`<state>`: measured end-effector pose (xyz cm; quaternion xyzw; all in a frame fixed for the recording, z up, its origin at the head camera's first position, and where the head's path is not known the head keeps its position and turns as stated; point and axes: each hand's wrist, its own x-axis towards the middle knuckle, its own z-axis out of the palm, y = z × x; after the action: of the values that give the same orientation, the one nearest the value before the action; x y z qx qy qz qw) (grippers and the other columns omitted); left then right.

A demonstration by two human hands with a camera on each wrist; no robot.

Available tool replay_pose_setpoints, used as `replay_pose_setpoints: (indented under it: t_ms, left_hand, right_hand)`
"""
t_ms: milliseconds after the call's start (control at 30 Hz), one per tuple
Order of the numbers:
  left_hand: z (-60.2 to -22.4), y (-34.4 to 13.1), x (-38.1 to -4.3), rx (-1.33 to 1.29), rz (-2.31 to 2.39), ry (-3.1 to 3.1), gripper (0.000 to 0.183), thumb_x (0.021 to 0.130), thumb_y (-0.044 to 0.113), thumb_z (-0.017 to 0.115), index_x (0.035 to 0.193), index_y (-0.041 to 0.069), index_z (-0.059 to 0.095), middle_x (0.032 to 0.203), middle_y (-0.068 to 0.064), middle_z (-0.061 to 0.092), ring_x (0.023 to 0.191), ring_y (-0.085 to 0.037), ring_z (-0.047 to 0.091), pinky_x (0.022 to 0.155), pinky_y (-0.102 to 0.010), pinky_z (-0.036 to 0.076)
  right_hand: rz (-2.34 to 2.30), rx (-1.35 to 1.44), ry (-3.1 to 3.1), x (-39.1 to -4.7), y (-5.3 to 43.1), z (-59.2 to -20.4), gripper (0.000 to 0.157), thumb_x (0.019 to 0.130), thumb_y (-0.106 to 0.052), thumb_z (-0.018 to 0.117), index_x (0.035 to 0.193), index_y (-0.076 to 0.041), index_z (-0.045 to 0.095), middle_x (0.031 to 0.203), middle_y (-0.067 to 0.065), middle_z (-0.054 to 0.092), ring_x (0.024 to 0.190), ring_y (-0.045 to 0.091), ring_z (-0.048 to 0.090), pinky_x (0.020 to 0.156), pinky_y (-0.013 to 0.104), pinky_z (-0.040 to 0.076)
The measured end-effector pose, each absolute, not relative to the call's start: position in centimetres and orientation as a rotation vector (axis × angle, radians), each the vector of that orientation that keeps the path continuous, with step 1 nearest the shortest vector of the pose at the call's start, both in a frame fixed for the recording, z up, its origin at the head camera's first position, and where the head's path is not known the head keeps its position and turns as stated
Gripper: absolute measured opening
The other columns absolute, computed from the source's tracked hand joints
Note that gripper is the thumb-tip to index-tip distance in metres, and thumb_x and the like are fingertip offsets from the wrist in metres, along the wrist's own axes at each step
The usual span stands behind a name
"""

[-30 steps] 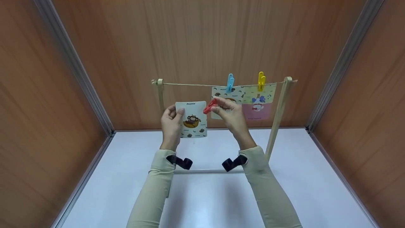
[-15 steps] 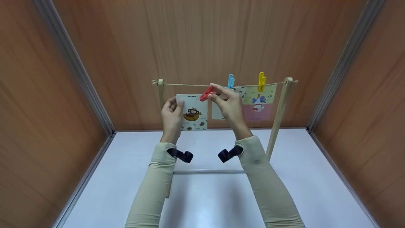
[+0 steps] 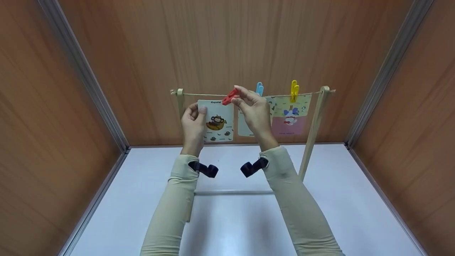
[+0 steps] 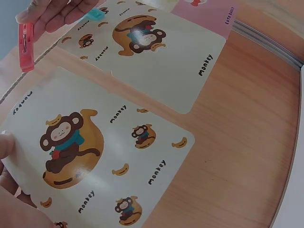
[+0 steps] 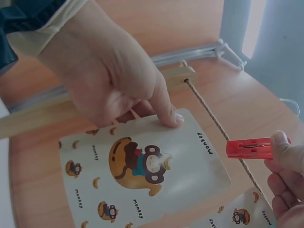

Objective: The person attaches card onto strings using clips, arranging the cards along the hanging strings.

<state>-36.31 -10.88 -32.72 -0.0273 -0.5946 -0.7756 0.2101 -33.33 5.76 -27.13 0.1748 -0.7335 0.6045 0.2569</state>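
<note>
My left hand point(image 3: 193, 122) pinches the left edge of a white card point(image 3: 217, 133) with a monkey on a banana, thumb in front. The card hangs upright, its top edge just under the string point(image 3: 209, 95). My right hand point(image 3: 256, 110) pinches a red clothespin point(image 3: 230, 96) between thumb and fingers. In the right wrist view the red clothespin point(image 5: 249, 148) overlaps the string, near the card's upper corner. To the right, a second monkey card point(image 3: 245, 126) hangs from a blue clothespin point(image 3: 260, 89), partly hidden by my right hand.
A yellow clothespin point(image 3: 294, 91) holds a green and pink card point(image 3: 289, 121) on the string. The string runs between two wooden posts, the right post point(image 3: 312, 135) standing on the white table point(image 3: 227, 227). Wooden panels point(image 3: 220, 42) enclose the back and sides.
Both hands have risen toward the string, the left with the monkey card and the right with the red clothespin. The right hand has also shifted slightly left.
</note>
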Motion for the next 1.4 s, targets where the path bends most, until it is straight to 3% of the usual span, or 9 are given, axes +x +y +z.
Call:
replay_pose_setpoints:
  t_ms: [333,1000,1400]
  left_hand:
    - [-32.1,-10.7,-36.5,-0.087,-2.158,-1.616,0.029,0.097,0.015,0.055,0.122,0.000,0.051,0.120,-0.016,0.062,0.104,-0.018,0.059,0.087,-0.029,0.049]
    - [-31.7,-10.8,-36.3,-0.100,-2.135,-1.650,0.029,0.097,0.016,0.056,0.122,0.002,0.051,0.121,-0.017,0.062,0.104,-0.020,0.060,0.087,-0.029,0.049]
    - [-31.7,-10.8,-36.2,-0.127,-2.095,-1.662,0.028,0.097,0.015,0.055,0.122,0.002,0.052,0.118,-0.015,0.064,0.100,-0.016,0.060,0.084,-0.027,0.049]
  right_hand:
    - [1.625,0.450,-1.942,-33.6,5.0,-26.4,0.037,0.085,-0.021,0.069,0.120,-0.008,0.068,0.109,0.009,0.070,0.104,0.021,0.062,0.088,0.032,0.050]
    - [1.533,0.417,-1.870,-34.0,4.1,-25.6,0.035,0.082,-0.021,0.070,0.114,-0.008,0.071,0.107,0.008,0.071,0.097,0.014,0.059,0.076,0.017,0.050]
    - [1.487,0.414,-1.948,-34.4,3.4,-25.7,0.033,0.083,-0.020,0.069,0.114,-0.008,0.070,0.107,0.007,0.072,0.100,0.016,0.058,0.078,0.021,0.045]
